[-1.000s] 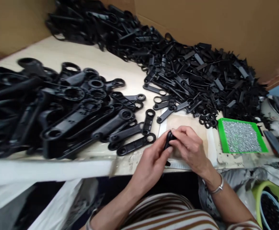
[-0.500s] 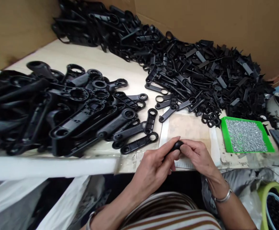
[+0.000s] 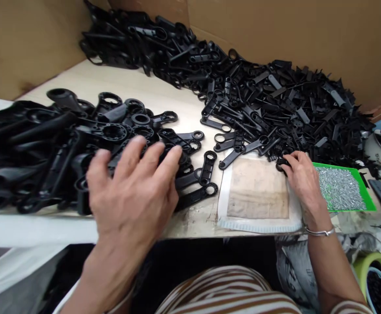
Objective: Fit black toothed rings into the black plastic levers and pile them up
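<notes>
My left hand (image 3: 131, 192) hovers with fingers spread, open, over a heap of large black plastic handles (image 3: 46, 144) on the left of the pale table (image 3: 112, 80); I see nothing in it. Two flat black link pieces (image 3: 197, 183) lie just right of its fingertips. My right hand (image 3: 303, 181), a bracelet at its wrist, rests at the far right corner of a worn brownish pad (image 3: 257, 192). Its fingertips are pinched on a small black ring in a little cluster of rings (image 3: 280, 163).
A green tray (image 3: 369, 203) of small silver screws (image 3: 341, 189) sits just right of my right hand. A big pile of thinner black parts (image 3: 275, 100) runs along the cardboard wall (image 3: 291, 30). A bowl of dark bits (image 3: 378, 283) stands low at right.
Both hands held one small black piece together over the pad. Now they are apart: the left has swung left over the big handles, the right has reached forward to the ring cluster.
</notes>
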`<move>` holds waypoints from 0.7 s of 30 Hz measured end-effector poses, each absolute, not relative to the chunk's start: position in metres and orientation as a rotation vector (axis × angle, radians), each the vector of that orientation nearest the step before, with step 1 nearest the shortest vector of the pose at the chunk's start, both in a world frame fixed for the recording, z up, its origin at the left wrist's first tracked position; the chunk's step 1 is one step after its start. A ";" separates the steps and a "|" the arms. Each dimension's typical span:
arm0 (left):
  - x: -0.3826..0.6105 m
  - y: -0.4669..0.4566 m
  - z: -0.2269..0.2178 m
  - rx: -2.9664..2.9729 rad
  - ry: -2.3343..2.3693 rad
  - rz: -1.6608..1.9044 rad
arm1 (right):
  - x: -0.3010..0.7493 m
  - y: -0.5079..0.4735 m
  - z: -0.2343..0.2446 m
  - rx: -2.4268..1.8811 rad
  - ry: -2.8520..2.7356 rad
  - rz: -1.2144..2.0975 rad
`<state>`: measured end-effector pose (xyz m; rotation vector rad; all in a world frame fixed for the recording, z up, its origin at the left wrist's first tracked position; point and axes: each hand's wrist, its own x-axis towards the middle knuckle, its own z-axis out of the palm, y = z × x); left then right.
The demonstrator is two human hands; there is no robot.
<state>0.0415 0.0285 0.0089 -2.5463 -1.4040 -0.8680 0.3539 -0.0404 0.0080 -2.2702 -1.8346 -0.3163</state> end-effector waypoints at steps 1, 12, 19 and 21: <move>0.040 0.033 0.011 -2.543 -1.463 -0.800 | 0.357 -0.038 0.005 -2.274 -1.848 -0.297; 0.114 0.035 0.014 -2.858 -1.178 -0.503 | 0.333 -0.067 0.011 -1.832 -1.842 0.510; 0.144 0.054 -0.001 -2.852 -1.238 -0.214 | 0.301 -0.068 -0.003 -1.887 -2.019 0.325; 0.145 0.057 -0.001 -2.849 -1.254 -0.159 | 0.294 -0.069 0.000 -1.854 -2.114 0.354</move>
